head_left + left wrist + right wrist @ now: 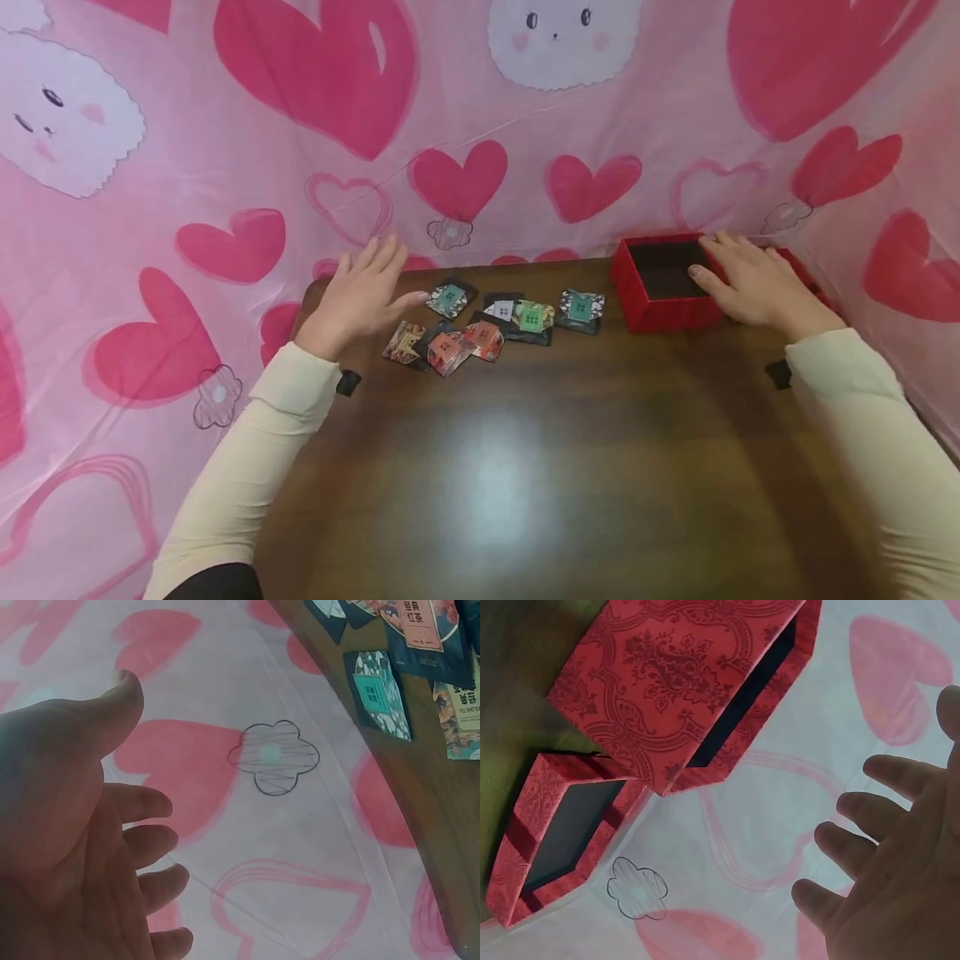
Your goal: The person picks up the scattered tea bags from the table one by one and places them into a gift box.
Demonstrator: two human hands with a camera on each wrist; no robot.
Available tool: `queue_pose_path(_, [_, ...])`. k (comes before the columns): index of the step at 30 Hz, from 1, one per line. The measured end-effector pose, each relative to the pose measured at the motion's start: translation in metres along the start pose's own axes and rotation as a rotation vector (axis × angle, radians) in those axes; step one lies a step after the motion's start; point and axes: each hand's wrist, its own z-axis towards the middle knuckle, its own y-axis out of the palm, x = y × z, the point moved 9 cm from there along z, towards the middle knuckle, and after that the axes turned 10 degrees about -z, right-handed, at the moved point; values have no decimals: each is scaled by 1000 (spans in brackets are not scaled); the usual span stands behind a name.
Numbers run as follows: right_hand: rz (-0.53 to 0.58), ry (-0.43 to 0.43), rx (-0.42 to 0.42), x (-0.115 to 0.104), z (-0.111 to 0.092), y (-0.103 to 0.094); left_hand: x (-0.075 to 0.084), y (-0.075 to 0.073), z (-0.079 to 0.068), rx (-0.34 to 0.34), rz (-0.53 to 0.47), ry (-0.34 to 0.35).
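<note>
My left hand hovers over the table's far left part with its fingers straight and the thumb spread, holding nothing. Nearest to it is a dark tea sachet with a teal label. Several more tea sachets, with red, green, white and yellow labels, lie flat and partly overlapping. My right hand, fingers extended and holding nothing, is above the right side of an open red box with a dark interior. In the right wrist view a smaller-looking red box part, perhaps a lid, lies beside the patterned box.
Pink cloth with hearts hangs behind and along the sides of the brown wooden table. Small black pieces sit at the left edge, with another black piece near the right sleeve.
</note>
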Motion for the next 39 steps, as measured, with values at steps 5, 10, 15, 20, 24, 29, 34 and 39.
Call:
queue_pose_path(5, [17,19,-6,-4,-7,9,1,11,-4,-26,-13,-10])
queue_pose_path(10, [18,38,-1,-4,-8,17,-2,23,-11,-50,-21,-34])
queue_pose_path(15, [20,186,65,17,-13,22,-6,34,-10,-55,-33,-44])
queue_pose_path(20, [87,338,100,41,-25,32,-11,46,-9,-56,-74,-65])
queue_pose_path(24, [103,408,104,54,-30,41,-14,54,-9,-52,-106,-74])
queue_pose_path(29, [112,460,114,63,-34,46,-23,62,-10,-23,-152,-108])
queue_pose_path(34, [130,485,111,67,-36,50,-36,75,-10,2,-239,-180])
queue_pose_path(39, [148,494,106,69,-35,55,-43,89,-8,-6,-266,-227])
